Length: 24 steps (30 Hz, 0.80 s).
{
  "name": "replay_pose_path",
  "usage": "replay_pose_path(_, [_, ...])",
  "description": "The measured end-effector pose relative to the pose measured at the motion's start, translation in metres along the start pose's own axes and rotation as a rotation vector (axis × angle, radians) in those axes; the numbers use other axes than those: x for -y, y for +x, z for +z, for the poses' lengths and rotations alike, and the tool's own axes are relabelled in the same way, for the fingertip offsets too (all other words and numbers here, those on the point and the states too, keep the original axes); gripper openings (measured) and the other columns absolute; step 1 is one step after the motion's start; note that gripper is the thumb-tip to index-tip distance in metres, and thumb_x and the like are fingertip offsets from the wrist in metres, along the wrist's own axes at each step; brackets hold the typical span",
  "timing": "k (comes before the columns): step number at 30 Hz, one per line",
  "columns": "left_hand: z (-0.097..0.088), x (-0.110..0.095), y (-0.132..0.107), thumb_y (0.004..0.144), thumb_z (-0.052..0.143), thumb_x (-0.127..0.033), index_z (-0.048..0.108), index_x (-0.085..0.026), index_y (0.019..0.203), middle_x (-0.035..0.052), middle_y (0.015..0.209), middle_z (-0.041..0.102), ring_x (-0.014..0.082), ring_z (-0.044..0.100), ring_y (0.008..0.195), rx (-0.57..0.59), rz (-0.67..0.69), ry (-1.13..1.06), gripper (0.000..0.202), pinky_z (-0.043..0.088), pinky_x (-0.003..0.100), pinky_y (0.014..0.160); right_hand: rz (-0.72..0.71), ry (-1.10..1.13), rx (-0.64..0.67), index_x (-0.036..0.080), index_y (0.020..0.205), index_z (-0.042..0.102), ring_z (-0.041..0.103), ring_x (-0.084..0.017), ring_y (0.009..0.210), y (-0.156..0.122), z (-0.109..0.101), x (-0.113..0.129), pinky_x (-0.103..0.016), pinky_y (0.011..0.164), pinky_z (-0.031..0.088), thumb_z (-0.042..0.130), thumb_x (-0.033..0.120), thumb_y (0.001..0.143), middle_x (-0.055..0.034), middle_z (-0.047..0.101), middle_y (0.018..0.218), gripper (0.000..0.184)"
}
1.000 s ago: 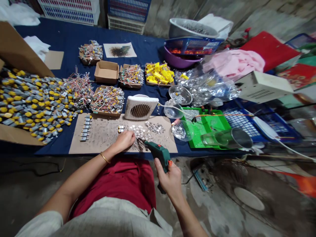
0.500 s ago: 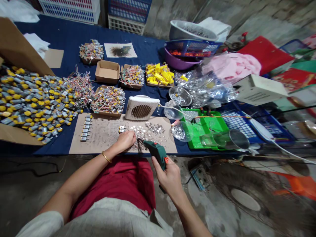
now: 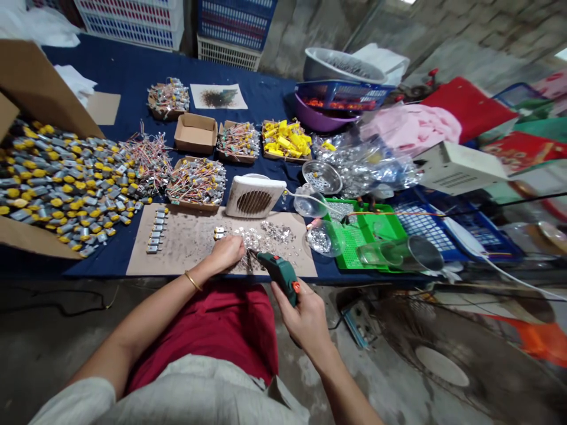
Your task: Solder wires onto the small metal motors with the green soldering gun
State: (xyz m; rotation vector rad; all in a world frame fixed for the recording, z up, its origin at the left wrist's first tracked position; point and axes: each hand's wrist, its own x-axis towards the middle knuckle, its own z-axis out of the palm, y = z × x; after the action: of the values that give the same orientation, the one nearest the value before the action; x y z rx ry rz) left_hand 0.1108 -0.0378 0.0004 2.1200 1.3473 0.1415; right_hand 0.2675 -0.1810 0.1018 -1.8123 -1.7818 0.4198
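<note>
Far left of the fingers, a heap of small motors (image 3: 66,189) crowds an open carton (image 3: 48,85), and nearer in, a neat row of motors (image 3: 156,230) lines up on the cardboard sheet (image 3: 181,258). Now to the left hand (image 3: 227,251): fingers curled down low over that sheet, and whatever they might be pinching is hidden, I cannot tell! A little cluster of motors (image 3: 218,232) sits just beyond the knuckles; loose metal bits (image 3: 252,234) lie scattered past the fingertips. And just right of them, look, the tip of the green tool (image 3: 282,270), its handle gripped in the right hand (image 3: 305,310). Tight quarters! One slip of that right wrist, I'd judge, and the tip jabs the left fingertips; a careless left-hand sweep could scatter the bits. Farther right, a clear bowl (image 3: 339,242) might tip if the tool swings wide
</note>
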Motion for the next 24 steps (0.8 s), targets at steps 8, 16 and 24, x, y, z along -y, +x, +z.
replay_pose_path(8, [-0.002, 0.002, 0.000, 0.083, 0.045, -0.018, 0.068, -0.014, 0.085, 0.0117, 0.089, 0.071, 0.0224, 0.064, 0.087, 0.002, 0.008, -0.007, 0.024, 0.046, 0.030, 0.078, -0.005, -0.061, -0.207, 0.020, 0.069, 0.057, 0.053, -0.014, 0.051, -0.025, -0.011, -0.003, -0.025, 0.055, 0.042, 0.054, 0.042, 0.091, -0.0004, 0.057, 0.057, 0.031])
replay_pose_path(16, [-0.003, 0.000, 0.000, 0.081, 0.047, -0.017, 0.069, -0.015, 0.084, 0.0097, 0.087, 0.071, 0.0205, 0.064, 0.086, -0.004, -0.009, -0.014, 0.022, 0.045, 0.028, 0.079, -0.039, -0.053, -0.250, 0.018, 0.074, 0.061, 0.048, -0.013, 0.047, -0.030, -0.010, -0.010, -0.025, 0.051, 0.037, 0.055, 0.042, 0.091, 0.0012, 0.054, 0.054, 0.030])
replay_pose_path(24, [0.000, 0.003, 0.001, 0.080, 0.047, -0.016, 0.068, -0.015, 0.082, 0.0084, 0.084, 0.071, 0.0199, 0.063, 0.083, -0.011, 0.004, -0.024, 0.021, 0.045, 0.028, 0.078, -0.031, -0.047, -0.250, 0.018, 0.074, 0.062, 0.048, -0.013, 0.046, -0.030, -0.009, -0.013, -0.025, 0.051, 0.038, 0.054, 0.044, 0.091, 0.0013, 0.054, 0.054, 0.032])
